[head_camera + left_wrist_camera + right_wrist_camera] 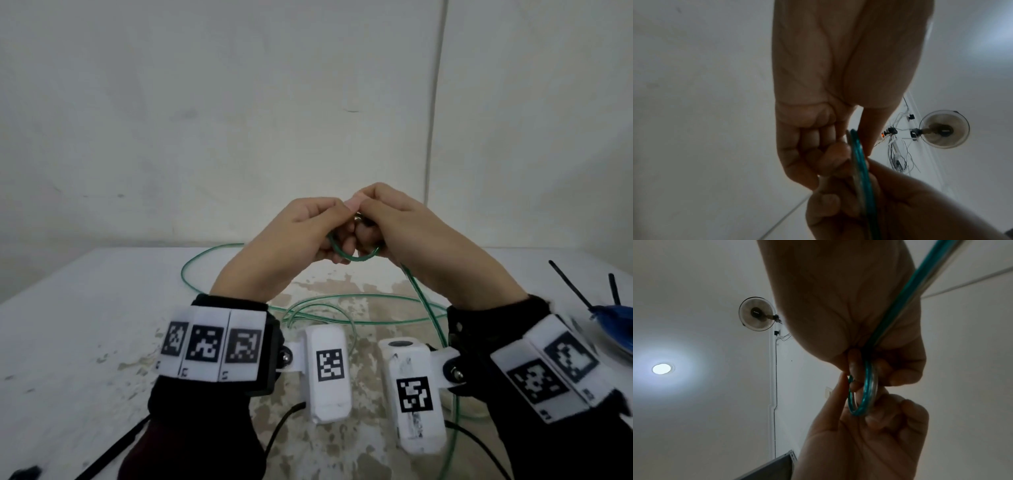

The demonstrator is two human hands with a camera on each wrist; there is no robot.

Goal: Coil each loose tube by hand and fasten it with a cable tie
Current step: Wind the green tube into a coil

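Observation:
A thin green transparent tube (346,257) is wound into a small loop held above the white table (85,308). My left hand (337,228) pinches the loop's left side and my right hand (370,222) grips its right side, thumbs meeting on top. In the left wrist view the loop (859,162) runs edge-on between the left fingers (818,142) and the right hand (890,203). In the right wrist view the tube loop (865,402) hangs between both hands, and its long tail (920,288) runs back past the right palm. The remaining loose tube (359,320) lies in wide curves on the table.
A blue dish (616,318) with black cable ties (570,286) sticking up sits at the table's right edge. Black cables (284,421) run under my wrists near the front. A plain wall (308,102) stands right behind the table.

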